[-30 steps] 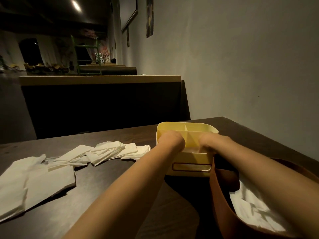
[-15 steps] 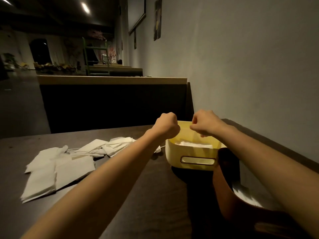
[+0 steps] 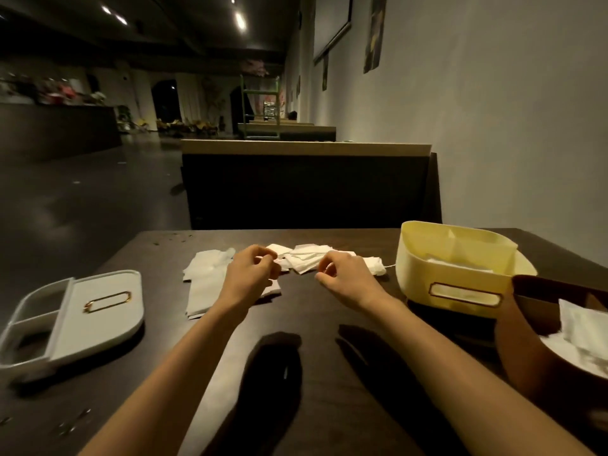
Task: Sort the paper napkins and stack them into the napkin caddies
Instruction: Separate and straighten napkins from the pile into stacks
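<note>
Both hands hover low over the loose napkins (image 3: pixel 307 261) strewn across the middle of the dark worktop (image 3: pixel 322 383). The left hand (image 3: pixel 252 278) is curled right over the pile, and I can't tell if it pinches a sheet. The right hand (image 3: pixel 346 278) is loosely curled and looks empty. To the right, the yellow caddy (image 3: pixel 424 268) and the brown caddy (image 3: pixel 533 366) both hold napkins. The grey caddy (image 3: pixel 102 312) sits far left.

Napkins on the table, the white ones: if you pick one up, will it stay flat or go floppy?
Probably floppy: the napkins look thin and lie in soft, uneven folds on the table, so one would likely droop. They seem light, so a push might scatter the loose pile rather than slide it whole. Being thin paper, they may tear if tugged.
</note>
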